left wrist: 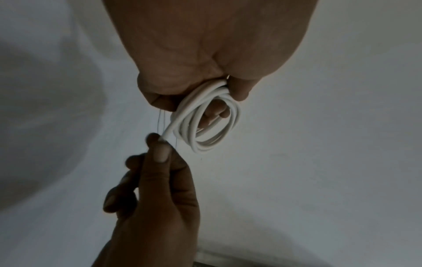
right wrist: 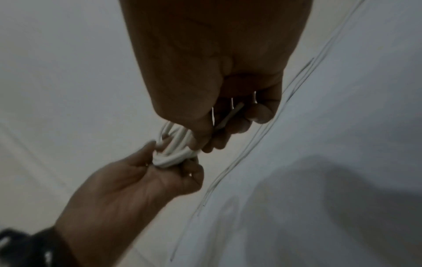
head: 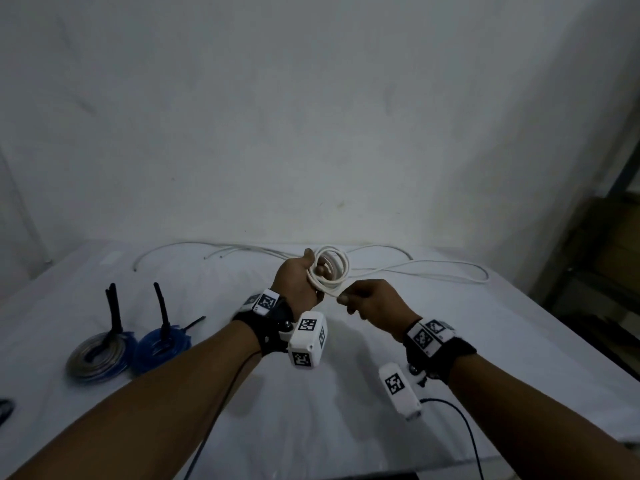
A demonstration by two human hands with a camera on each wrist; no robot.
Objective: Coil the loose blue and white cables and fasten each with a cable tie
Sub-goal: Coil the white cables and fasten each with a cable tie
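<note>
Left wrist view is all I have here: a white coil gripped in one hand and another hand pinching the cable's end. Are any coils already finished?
Observer: Yes. In the head view two blue coils lie on the white sheet, each with a black cable tie sticking up.
Reviewer: Is more white cable left to coil?
Observer: Yes, loose white cable lies spread on the sheet beyond the hands.
Reviewer: Which hand holds the coil?
Observer: The left hand grips the white coil; the right hand pinches the cable beside it.
</note>
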